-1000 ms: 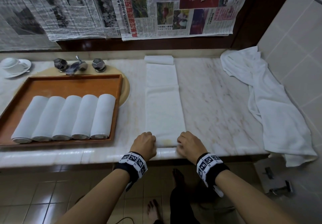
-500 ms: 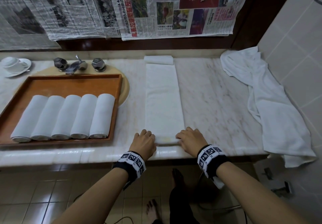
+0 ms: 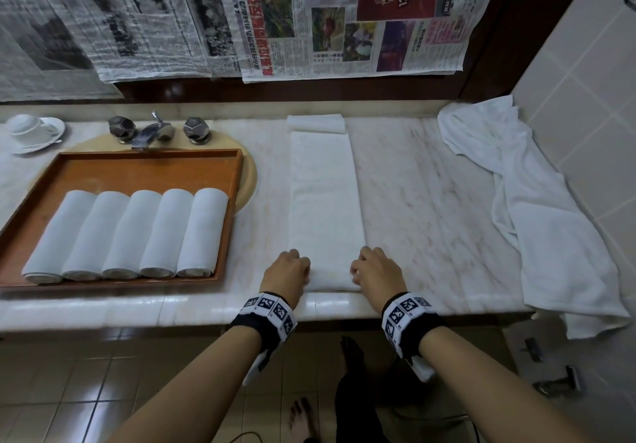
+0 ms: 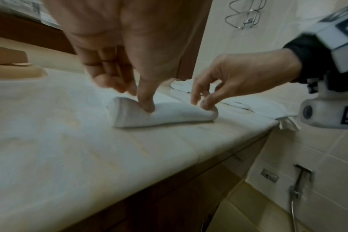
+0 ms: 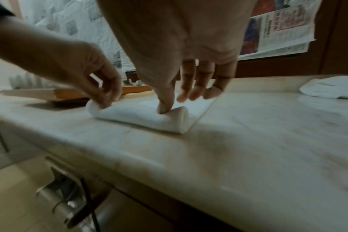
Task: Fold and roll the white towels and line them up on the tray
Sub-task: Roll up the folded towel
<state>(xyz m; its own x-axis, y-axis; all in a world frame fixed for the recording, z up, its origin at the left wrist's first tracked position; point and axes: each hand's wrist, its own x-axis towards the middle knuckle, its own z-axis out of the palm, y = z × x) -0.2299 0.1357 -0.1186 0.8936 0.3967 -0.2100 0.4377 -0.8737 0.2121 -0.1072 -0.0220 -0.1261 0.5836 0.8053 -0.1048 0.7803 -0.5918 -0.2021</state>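
On the marble counter (image 3: 430,184), a wooden tray (image 3: 144,170) at left carries five rolled towels (image 3: 127,236) side by side; a loose towel (image 3: 550,219) lies crumpled at far right; between them a folded towel strip (image 3: 323,201) lies flat, its near end rolled up. Left hand (image 3: 285,274) and right hand (image 3: 377,274) grip the roll's ends, fingers curled over it, thumbs pressing its near side

In the head view, the tray (image 3: 237,181) sits left of centre on the tabletop (image 3: 430,201), holding five rolls (image 3: 127,232) side by side. The towel strip (image 3: 323,201) runs up the middle; a loose towel (image 3: 537,208) lies far right; the cup (image 3: 29,129) upper left.
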